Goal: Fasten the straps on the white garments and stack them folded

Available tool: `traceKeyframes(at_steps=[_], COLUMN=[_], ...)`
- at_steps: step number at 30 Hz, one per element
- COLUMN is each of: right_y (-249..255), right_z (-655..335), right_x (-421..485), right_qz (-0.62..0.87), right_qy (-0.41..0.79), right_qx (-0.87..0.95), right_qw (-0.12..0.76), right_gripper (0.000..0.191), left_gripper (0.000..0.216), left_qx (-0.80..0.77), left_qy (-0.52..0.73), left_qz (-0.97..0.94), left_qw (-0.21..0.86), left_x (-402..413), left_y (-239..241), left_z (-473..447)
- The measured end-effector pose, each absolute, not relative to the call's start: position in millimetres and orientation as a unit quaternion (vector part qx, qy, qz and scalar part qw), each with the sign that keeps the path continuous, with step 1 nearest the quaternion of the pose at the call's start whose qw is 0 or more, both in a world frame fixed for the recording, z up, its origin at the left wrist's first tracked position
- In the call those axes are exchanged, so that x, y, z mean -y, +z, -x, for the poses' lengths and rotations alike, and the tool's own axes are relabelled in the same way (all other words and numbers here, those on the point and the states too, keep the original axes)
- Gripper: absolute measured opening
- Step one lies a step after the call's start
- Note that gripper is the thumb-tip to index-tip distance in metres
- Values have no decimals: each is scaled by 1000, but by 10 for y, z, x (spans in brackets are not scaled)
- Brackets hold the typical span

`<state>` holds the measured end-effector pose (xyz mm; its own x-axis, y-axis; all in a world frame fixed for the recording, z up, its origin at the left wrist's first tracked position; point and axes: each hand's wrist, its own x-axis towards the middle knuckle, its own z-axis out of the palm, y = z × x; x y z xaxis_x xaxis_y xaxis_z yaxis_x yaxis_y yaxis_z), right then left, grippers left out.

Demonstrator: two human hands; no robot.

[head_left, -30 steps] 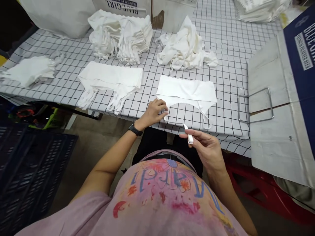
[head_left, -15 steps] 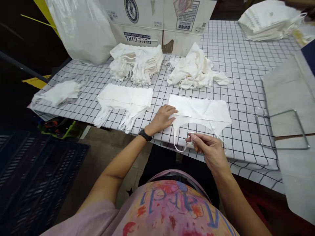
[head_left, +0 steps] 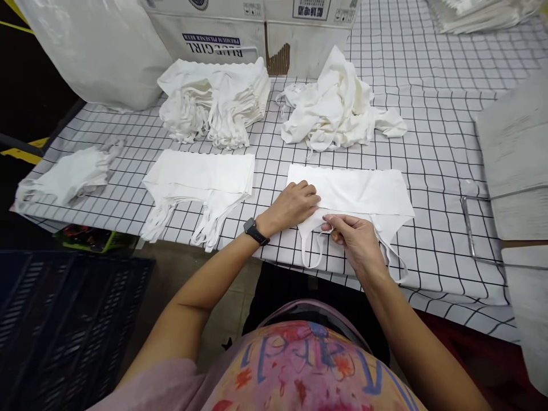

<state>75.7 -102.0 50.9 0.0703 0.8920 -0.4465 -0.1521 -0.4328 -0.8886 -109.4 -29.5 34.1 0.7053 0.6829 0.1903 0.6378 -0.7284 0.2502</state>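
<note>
White folded cloth garment [head_left: 363, 191] lies flat near the front edge of the checked desk [head_left: 428, 131], with both hands on it.
The left hand [head_left: 295, 205] rests open, palm down, on the left corner of the garment. The right hand [head_left: 353, 237] is closed in a pinch on its thin white strap [head_left: 311, 266], just under the fold. To do this well, I think the left hand should press firmly so the cloth does not slide, and the strap should be laid straight, without twist.

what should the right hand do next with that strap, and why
Probably fold the strap up onto the flat garment: the left hand pins it, the right hand pinches the strap, and its loop trails toward the table edge.
</note>
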Motion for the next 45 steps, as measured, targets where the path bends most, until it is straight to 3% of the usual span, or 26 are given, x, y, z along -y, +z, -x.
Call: traceKeyframes(at_steps=[19,29,45], right_y=[558,589,610], right_z=[-763,-701,-638], right_x=[915,859,733], right_qz=[666,671,667], right_qy=[504,504,523], right_qx=[401,388,379], right_qw=[377,381,372], right_gripper=[27,25,24], left_gripper=[22,10,19], left_qx=[-341,-351,-306], left_qy=[100,333,291], left_qz=[-935,-837,-887], left_qw=[14,257,188], left_x=[200,40,104], left_y=[349,72,98], left_z=[958,1074,1052])
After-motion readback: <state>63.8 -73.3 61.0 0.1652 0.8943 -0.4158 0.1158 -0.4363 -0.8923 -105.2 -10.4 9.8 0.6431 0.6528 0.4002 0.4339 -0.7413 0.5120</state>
